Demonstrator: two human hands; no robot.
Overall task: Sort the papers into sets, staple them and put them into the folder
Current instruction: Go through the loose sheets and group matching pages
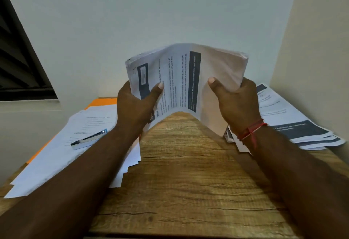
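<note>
Head view looks down on a pale wall (151, 12) that fills the upper half, with a dark louvred window (18, 59) at the far left. Below it a wooden table (188, 182) with a strong grain runs from the near edge to the wall.

On the left of the table lies a fanned spread of white papers (56, 153), their near edges stepped one past the other. An orange folder (102, 101) lies beneath this spread, showing at its far end and along its left edge. On the right of the table, against the side wall, sits a second pile of printed sheets (294, 125) with dark bands across them.

Between the two piles, raised above the table's middle, is a thick stack of papers (185, 80). It is bent into an arch, its middle bowed up and its two sides drooping down. The top sheet carries lines of print and dark blocks, too blurred to read.

The left hand (136, 104) grips the stack's left side, thumb lying across the printed face and fingers hidden behind. The right hand (236, 102) grips the right side the same way, thumb on top. Both forearms reach in from the near edge.

A silver stapler (88, 139) rests on the left spread, lying aslant, just left of the left forearm. A red thread (251, 130) is tied round the right wrist.
</note>
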